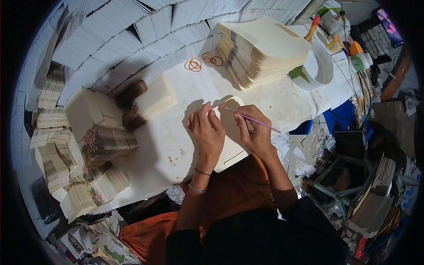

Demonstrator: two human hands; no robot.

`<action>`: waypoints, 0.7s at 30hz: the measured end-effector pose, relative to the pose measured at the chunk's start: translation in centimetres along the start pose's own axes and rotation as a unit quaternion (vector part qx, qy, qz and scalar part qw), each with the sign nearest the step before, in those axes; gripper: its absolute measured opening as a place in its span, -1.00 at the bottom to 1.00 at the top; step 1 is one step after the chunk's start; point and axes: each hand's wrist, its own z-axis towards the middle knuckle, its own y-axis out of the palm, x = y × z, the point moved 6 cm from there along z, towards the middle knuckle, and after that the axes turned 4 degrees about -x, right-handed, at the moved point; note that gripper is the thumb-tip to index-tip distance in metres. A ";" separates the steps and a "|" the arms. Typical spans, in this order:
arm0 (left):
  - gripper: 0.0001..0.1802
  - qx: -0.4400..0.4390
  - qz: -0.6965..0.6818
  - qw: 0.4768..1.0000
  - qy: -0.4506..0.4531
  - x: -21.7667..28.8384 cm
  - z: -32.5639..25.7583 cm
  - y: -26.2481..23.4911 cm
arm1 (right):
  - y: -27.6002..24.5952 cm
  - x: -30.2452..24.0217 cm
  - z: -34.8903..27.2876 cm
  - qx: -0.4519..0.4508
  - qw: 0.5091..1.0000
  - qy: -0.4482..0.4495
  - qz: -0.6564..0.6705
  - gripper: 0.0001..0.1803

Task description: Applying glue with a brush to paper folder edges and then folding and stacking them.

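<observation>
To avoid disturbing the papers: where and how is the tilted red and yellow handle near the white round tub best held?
Hold the red and yellow handle near its red top, probably from above and the right: that end points up free, while the cream paper stack stands at its left.

Sheet (pixel 230 152) on table (pixel 152 163), rubber bands (pixel 193 65) behind

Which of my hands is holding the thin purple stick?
Your right hand: it grips the purple stick, while your left hand isn't gripping it.
</observation>
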 end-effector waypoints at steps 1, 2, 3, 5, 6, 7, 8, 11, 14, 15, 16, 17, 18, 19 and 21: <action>-0.70 -0.001 0.000 1.000 -0.001 0.0 0.0 0.0 | 0.1 0.1 -0.1 -0.001 1.000 0.001 0.000 -0.94; -0.70 -0.001 -0.003 1.000 -0.001 0.0 0.0 0.0 | 0.2 0.2 -0.1 0.003 1.000 0.002 -0.001 -0.94; -0.70 -0.001 -0.006 1.000 -0.001 0.0 0.0 0.0 | 0.2 0.3 -0.1 0.008 1.000 0.002 -0.003 -0.94; -0.70 0.000 -0.004 1.000 0.000 0.0 0.1 -0.1 | 0.2 0.3 0.0 0.006 1.000 0.002 -0.008 -0.93; -0.70 0.001 -0.002 1.000 0.002 0.1 0.1 -0.1 | 0.2 0.3 0.1 0.004 1.000 0.002 -0.014 -0.93; -0.70 0.001 -0.002 1.000 0.002 0.0 0.1 -0.1 | 0.2 0.3 0.2 0.004 1.000 0.002 -0.014 -0.93; -0.70 0.003 -0.002 1.000 0.001 0.0 0.0 0.0 | 0.2 0.3 0.2 0.002 1.000 -0.004 -0.021 -0.93; -0.70 0.006 -0.003 1.000 0.003 0.0 0.0 0.1 | 0.2 0.4 0.3 0.002 1.000 -0.010 -0.028 -0.92; -0.70 0.006 -0.004 1.000 0.003 0.0 0.1 0.0 | 0.1 0.6 0.4 0.009 1.000 -0.006 -0.025 -0.91; -0.70 0.005 -0.006 1.000 0.000 0.0 0.1 0.0 | 0.0 0.8 0.4 0.016 1.000 -0.002 -0.025 -0.91; -0.70 0.004 -0.006 1.000 0.000 0.1 0.2 -0.1 | -0.2 1.0 0.4 0.016 1.000 -0.002 -0.025 -0.91; -0.70 0.004 -0.004 1.000 0.000 0.1 0.2 -0.1 | -0.5 1.3 0.4 0.019 0.999 0.004 -0.038 -0.90; -0.70 0.004 -0.001 1.000 0.001 0.2 0.2 -0.1 | -0.8 1.6 0.4 0.021 0.998 0.009 -0.052 -0.90; -0.70 0.003 -0.002 1.000 0.001 0.1 0.1 0.0 | -1.1 1.8 0.4 0.030 0.998 0.001 -0.050 -0.89; -0.71 -0.002 0.005 1.000 -0.006 0.0 0.1 0.0 | -1.5 2.2 0.3 0.039 0.998 0.002 -0.048 -0.89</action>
